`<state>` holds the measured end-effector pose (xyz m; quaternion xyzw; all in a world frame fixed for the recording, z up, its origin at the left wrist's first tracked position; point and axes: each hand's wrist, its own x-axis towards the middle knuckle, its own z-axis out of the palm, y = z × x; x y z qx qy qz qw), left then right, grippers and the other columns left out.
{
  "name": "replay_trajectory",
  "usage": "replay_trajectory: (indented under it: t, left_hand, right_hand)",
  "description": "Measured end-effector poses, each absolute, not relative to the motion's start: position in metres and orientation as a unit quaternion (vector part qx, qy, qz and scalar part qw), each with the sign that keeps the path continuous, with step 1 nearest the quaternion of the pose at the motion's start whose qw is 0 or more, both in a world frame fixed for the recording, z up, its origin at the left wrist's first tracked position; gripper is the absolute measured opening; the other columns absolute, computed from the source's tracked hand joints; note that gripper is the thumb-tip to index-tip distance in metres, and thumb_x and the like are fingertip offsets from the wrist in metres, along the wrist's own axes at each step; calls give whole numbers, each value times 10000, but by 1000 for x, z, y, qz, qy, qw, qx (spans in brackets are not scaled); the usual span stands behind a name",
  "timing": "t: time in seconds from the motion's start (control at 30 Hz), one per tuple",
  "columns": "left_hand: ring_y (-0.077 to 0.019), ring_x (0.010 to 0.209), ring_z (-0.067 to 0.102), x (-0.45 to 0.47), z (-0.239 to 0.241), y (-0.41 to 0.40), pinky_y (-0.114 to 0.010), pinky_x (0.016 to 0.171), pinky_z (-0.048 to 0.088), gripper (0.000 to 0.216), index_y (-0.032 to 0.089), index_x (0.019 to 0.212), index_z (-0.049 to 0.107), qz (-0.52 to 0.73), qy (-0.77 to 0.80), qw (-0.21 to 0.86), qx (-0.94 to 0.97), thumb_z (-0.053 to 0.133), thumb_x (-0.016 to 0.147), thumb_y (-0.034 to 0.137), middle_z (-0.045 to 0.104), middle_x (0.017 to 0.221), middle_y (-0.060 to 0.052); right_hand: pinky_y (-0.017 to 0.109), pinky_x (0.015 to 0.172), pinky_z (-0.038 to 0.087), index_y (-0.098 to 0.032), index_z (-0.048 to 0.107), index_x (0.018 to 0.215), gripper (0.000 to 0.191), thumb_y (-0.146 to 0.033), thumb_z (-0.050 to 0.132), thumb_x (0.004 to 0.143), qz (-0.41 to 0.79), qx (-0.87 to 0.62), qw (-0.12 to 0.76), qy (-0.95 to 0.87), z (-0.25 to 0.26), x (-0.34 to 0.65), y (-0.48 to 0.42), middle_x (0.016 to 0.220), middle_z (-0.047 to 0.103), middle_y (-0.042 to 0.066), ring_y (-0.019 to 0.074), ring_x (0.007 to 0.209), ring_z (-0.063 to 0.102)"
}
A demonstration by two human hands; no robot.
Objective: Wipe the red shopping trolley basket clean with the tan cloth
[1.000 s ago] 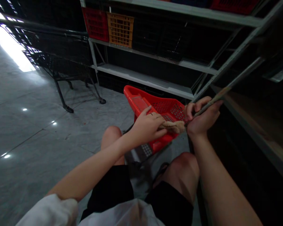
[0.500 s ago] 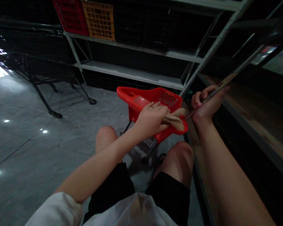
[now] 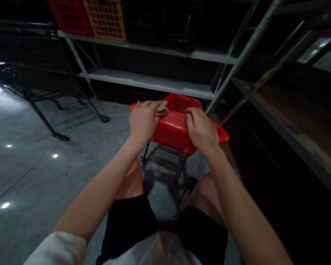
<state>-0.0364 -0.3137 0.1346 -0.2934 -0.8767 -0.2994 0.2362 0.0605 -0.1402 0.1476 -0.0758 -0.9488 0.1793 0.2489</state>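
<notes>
A small red plastic cart [image 3: 173, 137] with a perforated basket stands between my knees, its near side facing me. My left hand [image 3: 143, 121] is closed around a crumpled beige cloth [image 3: 162, 109] and rests on the left part of the cart's rim. The fingers of my right hand [image 3: 203, 129] are curled over the right part of the rim, gripping it. Most of the cloth is hidden by my left hand. Beyond my right hand, a long thin pole [image 3: 260, 81] leans diagonally, its lower end close to the cart's right corner.
Ahead stands a metal shelf rack [image 3: 151, 81] carrying a red crate [image 3: 71, 16], a yellow crate [image 3: 106, 18] and dark crates. A large black wire cart [image 3: 35, 73] is at the left on the grey tiled floor [image 3: 79, 158]. A low ledge [image 3: 298, 129] runs along the right.
My right hand has let go of the pole and moved left onto the cart's rim. My left hand has carried the cloth leftward along it. The cart has turned to face me more squarely.
</notes>
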Motion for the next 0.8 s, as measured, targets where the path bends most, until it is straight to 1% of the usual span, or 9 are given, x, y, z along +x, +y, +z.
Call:
replay_trajectory:
  t: [0.07, 0.13, 0.23, 0.33, 0.43, 0.53, 0.6, 0.73, 0.8]
  left_hand:
    - [-335, 1258, 647, -15, 131, -288, -524, 1101, 502, 447, 242, 1375, 673, -283, -879, 245, -294, 571, 944, 174, 652, 1454, -120]
    - [-325, 1288, 624, 6, 129, -255, -484, 1122, 491, 432, 206, 1395, 651, -271, -874, 247, -319, 544, 976, 197, 619, 1492, -128]
    - [-296, 1234, 641, 19, 129, -221, -442, 1084, 509, 398, 182, 1367, 658, -268, -861, 232, -365, 468, 1019, 205, 670, 1417, -112]
    - [-288, 1178, 656, 6, 133, -227, -419, 985, 549, 422, 190, 1383, 643, -259, -846, 216, -414, 491, 990, 183, 684, 1379, -102]
    - [-304, 1172, 663, -19, 134, -271, -471, 1061, 517, 409, 215, 1318, 682, -242, -849, 217, -417, 560, 930, 171, 706, 1330, -91]
    - [-328, 1176, 669, -37, 135, -317, -565, 1179, 422, 352, 234, 1204, 725, -243, -868, 214, -375, 557, 907, 148, 732, 1266, -97]
    - [-344, 1194, 663, -37, 135, -325, -576, 1149, 447, 339, 230, 1196, 725, -261, -879, 211, -340, 541, 921, 157, 726, 1280, -112]
    - [-334, 1140, 693, -9, 129, -282, -521, 988, 559, 291, 190, 1178, 725, -297, -883, 214, -295, 538, 956, 211, 736, 1272, -131]
    - [-321, 1168, 694, 11, 126, -253, -514, 1021, 554, 327, 189, 1206, 712, -301, -869, 229, -319, 550, 924, 160, 731, 1321, -116]
  right_hand:
    - [427, 880, 514, -197, 697, 1158, 389, -315, 351, 1025, 144, -119, 171, -967, 149, 52, -133, 1154, 752, 168, 328, 1039, 704]
    - [398, 807, 497, -182, 728, 1076, 352, -284, 400, 999, 119, -144, 142, -972, 148, 49, -119, 1038, 774, 176, 332, 947, 722]
    - [377, 767, 474, -166, 754, 994, 328, -213, 434, 944, 104, -151, 153, -971, 144, 51, -95, 983, 782, 175, 330, 918, 727]
    - [365, 768, 469, -188, 756, 1079, 383, -241, 393, 970, 104, -139, 185, -967, 142, 55, -73, 999, 792, 140, 306, 922, 725]
    - [356, 786, 468, -236, 747, 1135, 406, -331, 370, 1018, 119, -115, 207, -964, 142, 59, -56, 1046, 797, 98, 280, 928, 717]
    - [361, 792, 457, -255, 752, 1114, 403, -363, 373, 1031, 115, -115, 210, -964, 140, 62, -46, 1056, 795, 90, 277, 911, 708]
    - [365, 771, 445, -253, 750, 1129, 407, -372, 373, 1037, 96, -132, 206, -965, 139, 64, -46, 1031, 791, 99, 282, 883, 702]
    - [362, 744, 433, -199, 733, 1165, 441, -341, 331, 1051, 53, -177, 211, -960, 139, 66, -63, 997, 779, 141, 286, 872, 689]
    - [366, 763, 442, -174, 738, 1129, 440, -314, 329, 1047, 42, -176, 215, -960, 143, 64, -75, 1031, 777, 166, 291, 920, 688]
